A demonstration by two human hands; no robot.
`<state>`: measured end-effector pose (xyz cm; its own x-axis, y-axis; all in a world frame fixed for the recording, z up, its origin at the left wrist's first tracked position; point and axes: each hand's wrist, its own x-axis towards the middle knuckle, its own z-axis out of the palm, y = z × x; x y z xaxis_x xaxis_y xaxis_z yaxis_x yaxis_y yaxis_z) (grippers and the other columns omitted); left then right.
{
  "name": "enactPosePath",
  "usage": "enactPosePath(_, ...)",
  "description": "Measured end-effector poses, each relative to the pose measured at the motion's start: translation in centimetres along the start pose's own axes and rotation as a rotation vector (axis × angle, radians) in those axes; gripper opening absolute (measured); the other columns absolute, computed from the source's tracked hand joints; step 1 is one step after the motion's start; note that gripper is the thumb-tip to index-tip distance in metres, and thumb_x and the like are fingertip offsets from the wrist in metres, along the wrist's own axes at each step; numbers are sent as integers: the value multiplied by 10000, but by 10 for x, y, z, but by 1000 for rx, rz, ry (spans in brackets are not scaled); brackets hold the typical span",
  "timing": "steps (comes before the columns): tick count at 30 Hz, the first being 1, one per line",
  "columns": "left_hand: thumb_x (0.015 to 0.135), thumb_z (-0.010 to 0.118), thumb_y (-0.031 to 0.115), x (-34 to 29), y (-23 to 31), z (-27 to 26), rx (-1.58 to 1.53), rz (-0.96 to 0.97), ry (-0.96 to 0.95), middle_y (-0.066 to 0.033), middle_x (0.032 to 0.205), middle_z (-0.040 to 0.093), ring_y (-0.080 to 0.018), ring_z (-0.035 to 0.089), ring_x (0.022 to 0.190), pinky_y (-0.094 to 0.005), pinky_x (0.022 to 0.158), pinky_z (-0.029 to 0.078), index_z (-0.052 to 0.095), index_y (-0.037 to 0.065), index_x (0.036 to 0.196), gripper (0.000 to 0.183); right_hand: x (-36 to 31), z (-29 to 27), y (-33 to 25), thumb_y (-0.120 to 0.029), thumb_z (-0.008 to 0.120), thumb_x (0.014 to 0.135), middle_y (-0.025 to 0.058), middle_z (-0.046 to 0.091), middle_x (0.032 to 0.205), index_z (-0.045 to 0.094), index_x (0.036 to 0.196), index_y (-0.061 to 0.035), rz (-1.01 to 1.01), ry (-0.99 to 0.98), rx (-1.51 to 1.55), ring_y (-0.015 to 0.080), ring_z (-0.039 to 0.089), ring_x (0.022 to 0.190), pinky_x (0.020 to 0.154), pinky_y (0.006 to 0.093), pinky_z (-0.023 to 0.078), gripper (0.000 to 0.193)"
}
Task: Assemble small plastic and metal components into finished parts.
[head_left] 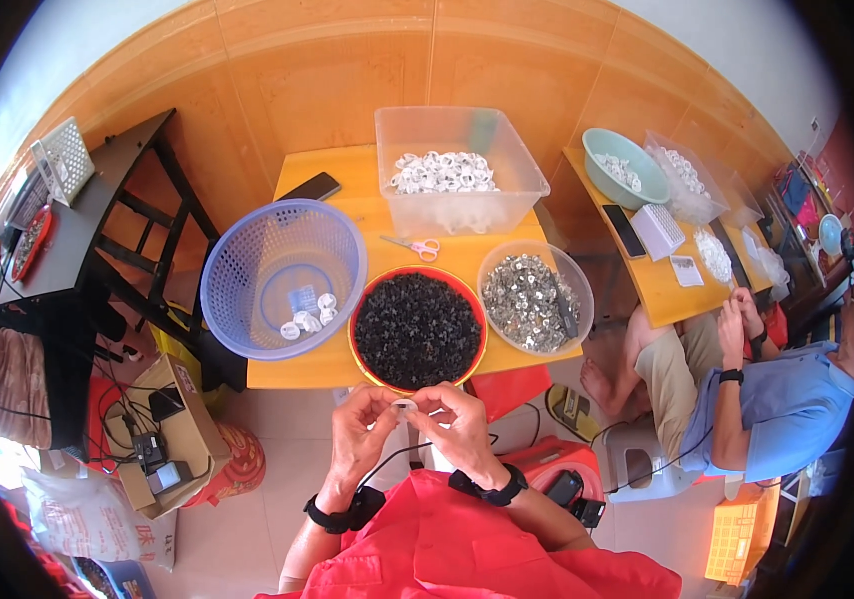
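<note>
A small, rounded white plastic-looking piece (404,404) is pinched between left hand (359,427) and right hand (459,429), by the near edge of the round red, yellow-rimmed basin (483,334) on the yellow wooden bench (297,375); fingertip handling seems underway, steady control seemingly called for next.

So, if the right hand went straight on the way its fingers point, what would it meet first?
Beyond the small white part at its fingertips, the right hand would probably meet the left hand first, though exact depth is unclear here.
</note>
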<state>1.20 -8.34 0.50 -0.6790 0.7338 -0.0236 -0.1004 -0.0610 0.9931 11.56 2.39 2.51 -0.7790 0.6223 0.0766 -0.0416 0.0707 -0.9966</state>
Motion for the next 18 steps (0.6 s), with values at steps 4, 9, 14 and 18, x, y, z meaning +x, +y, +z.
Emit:
enactPosePath(4, 822, 573, -23, -2, 7, 3, -21, 6, -6, -19, 843, 533, -79, 569, 738, -209, 676, 463, 585, -32, 898, 78, -4, 3, 5, -9, 659, 794, 32, 614, 783, 603, 898, -2, 26, 23, 62, 77, 598, 696, 559, 185, 478, 118)
enactPosePath(9, 824, 550, -37, -4, 10, 7, 16, 56, 6, -40, 846, 525, -102, 576, 728, -226, 660, 487, 575, -42, 891, 72, -3, 6, 4, -1, 651, 797, 27, 607, 752, 591, 876, 5, 58, 45, 106, 52, 578, 686, 569, 182, 472, 99)
enactPosePath(14, 814, 569, -36, -5, 12, 8, 145, 80, 19, -39, 844, 515, -101, 575, 751, -225, 685, 472, 586, -35, 859, 48, -1, 4, 6, 21, 635, 796, 57, 619, 797, 581, 884, 21, 151, 16, 260, 96, 602, 721, 634, 220, 521, 103)
enactPosePath(18, 809, 573, -36, -6, 15, 10, 164, 87, 26, -37, 844, 513, -97, 567, 743, -220, 679, 460, 590, -30, 852, 46, 0, 5, 3, -13, 657, 791, 21, 597, 724, 588, 828, 5, 178, 53, 287, 56, 557, 652, 583, 191, 470, 80)
